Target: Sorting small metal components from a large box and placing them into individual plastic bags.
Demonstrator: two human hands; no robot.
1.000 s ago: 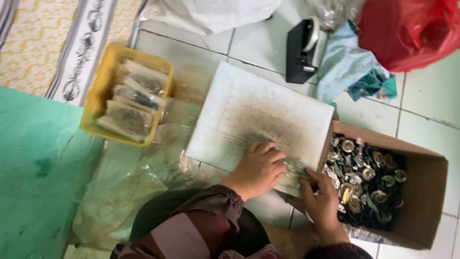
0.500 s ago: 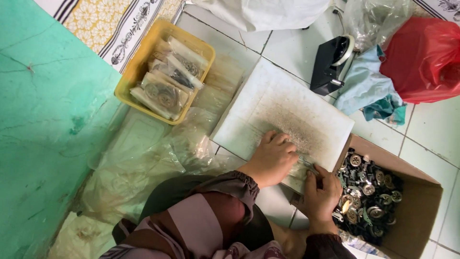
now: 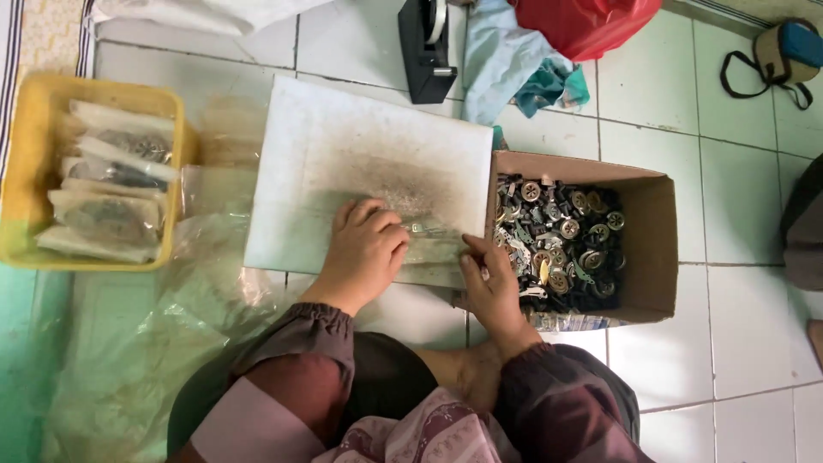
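Note:
A dirty white board (image 3: 369, 154) lies on the tiled floor in front of me. My left hand (image 3: 364, 253) rests knuckles-up on its near edge, pressing a small clear plastic bag (image 3: 433, 244). My right hand (image 3: 490, 287) pinches the bag's right end, next to an open cardboard box (image 3: 647, 231) filled with several small metal parts (image 3: 557, 240). What the bag contains is hard to make out.
A yellow tray (image 3: 26, 163) with several filled clear bags stands at the left. Loose clear plastic sheeting (image 3: 171, 317) covers the floor below it. A black tape dispenser (image 3: 426, 51), blue cloths (image 3: 514, 64) and a red bag (image 3: 591, 26) lie behind the board.
The camera has swung right, so the yellow tray moved to the left edge and the box came to the centre. Both hands stay on the bag at the board's near edge.

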